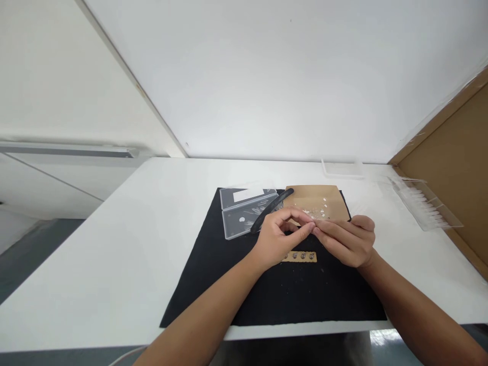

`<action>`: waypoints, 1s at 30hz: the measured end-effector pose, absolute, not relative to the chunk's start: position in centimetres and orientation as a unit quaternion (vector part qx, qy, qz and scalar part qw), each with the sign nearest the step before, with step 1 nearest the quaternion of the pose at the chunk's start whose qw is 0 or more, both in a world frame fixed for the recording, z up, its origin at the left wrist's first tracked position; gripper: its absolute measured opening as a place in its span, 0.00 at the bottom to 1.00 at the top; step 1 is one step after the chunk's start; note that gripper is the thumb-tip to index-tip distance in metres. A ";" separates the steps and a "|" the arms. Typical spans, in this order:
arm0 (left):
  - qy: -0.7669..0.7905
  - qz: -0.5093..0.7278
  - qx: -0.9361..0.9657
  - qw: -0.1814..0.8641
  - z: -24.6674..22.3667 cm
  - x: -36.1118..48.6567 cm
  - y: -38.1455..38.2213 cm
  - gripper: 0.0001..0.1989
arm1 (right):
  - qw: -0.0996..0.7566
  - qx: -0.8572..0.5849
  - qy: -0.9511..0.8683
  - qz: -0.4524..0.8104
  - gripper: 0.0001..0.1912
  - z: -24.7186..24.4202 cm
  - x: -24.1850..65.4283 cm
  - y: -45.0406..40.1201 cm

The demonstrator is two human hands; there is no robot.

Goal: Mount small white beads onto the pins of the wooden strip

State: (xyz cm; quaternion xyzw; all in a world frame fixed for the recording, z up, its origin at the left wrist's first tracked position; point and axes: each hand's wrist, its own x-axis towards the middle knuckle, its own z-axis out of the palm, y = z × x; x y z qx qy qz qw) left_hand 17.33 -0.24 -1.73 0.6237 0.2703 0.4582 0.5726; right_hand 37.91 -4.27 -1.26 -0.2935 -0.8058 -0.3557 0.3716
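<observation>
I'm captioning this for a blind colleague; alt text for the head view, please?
A person's left hand and right hand meet at the fingertips above a black mat, anything between them too small to make out. Nearby are a brown tray with pale bits, an open clear case, a curved black tool and a tan strip.

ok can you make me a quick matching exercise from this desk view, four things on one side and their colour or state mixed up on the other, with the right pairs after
Things:
1. plastic case
2. curved tool
3. cardboard piece
4. narrow strip

Descriptions:
A. brown, strewn with pale bits
B. bears a row of small round pieces
C. transparent, opened out flat
D. black, lying over the case's edge

Pairs: 1-C, 2-D, 3-A, 4-B
</observation>
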 end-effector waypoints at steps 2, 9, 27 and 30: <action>0.276 0.451 0.612 0.588 -1.8 17.3 -0.2 0.11 | 0.375 -0.284 -0.808 -0.355 0.10 -1.1 37.9 -4.3; 0.289 0.421 0.592 0.623 -1.7 17.0 0.1 0.17 | 0.389 -0.277 -0.815 -0.327 0.08 -0.8 37.9 -4.3; 0.249 0.364 0.634 0.635 -1.3 15.7 0.9 0.25 | 0.413 -0.369 -0.813 -0.182 0.17 -2.1 37.4 -3.7; 0.251 0.354 0.632 0.642 -1.3 15.6 1.0 0.26 | 0.410 -0.370 -0.816 -0.169 0.16 -2.1 37.3 -3.8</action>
